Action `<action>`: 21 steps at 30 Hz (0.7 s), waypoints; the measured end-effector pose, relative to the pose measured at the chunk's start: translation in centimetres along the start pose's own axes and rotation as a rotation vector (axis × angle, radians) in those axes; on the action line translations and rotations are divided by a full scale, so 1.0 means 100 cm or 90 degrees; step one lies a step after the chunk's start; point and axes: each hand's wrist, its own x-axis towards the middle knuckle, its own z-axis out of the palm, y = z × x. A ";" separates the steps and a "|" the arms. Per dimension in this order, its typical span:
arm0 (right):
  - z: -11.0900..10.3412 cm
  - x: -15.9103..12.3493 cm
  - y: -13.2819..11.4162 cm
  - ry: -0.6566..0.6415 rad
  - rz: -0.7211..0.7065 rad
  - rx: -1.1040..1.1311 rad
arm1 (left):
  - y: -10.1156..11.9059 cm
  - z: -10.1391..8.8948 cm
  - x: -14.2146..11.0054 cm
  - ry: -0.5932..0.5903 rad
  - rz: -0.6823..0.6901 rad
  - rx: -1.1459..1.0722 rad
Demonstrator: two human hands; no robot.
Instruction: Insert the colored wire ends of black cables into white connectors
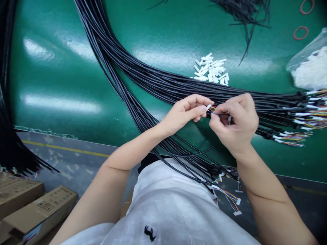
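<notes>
Between thumb and fingers, my left hand (190, 110) pinches a small white connector housing (208, 107). Thin coloured wires (212, 109) run from it to my right hand (236, 122), whose fingers are closed on them close to the connector. Part of the wires is hidden by the right fingers. Beneath both hands passes a thick bundle of black cables (158, 78), its ends at the right showing white sleeves and bare-coloured wires (304, 122). A second cable bundle (130, 105) bends towards my body, and several of its ends carry white connectors (237, 213).
Loose white connector housings (212, 69) lie in a pile beyond the cables on the green table (63, 78). A clear bag of white parts (311, 66) and two reddish rings (300, 33) are at the right. Black strips (247, 13) lie at the back; cardboard boxes (41, 211) stand lower left.
</notes>
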 end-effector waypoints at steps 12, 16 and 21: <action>0.006 -0.005 0.006 0.067 -0.126 -0.124 | 0.001 0.001 -0.002 0.013 -0.004 0.000; 0.006 -0.006 0.006 0.074 -0.126 -0.147 | 0.002 0.002 -0.002 0.016 -0.001 -0.006; 0.006 -0.007 0.005 0.073 -0.130 -0.157 | 0.003 0.003 -0.002 0.024 -0.007 -0.009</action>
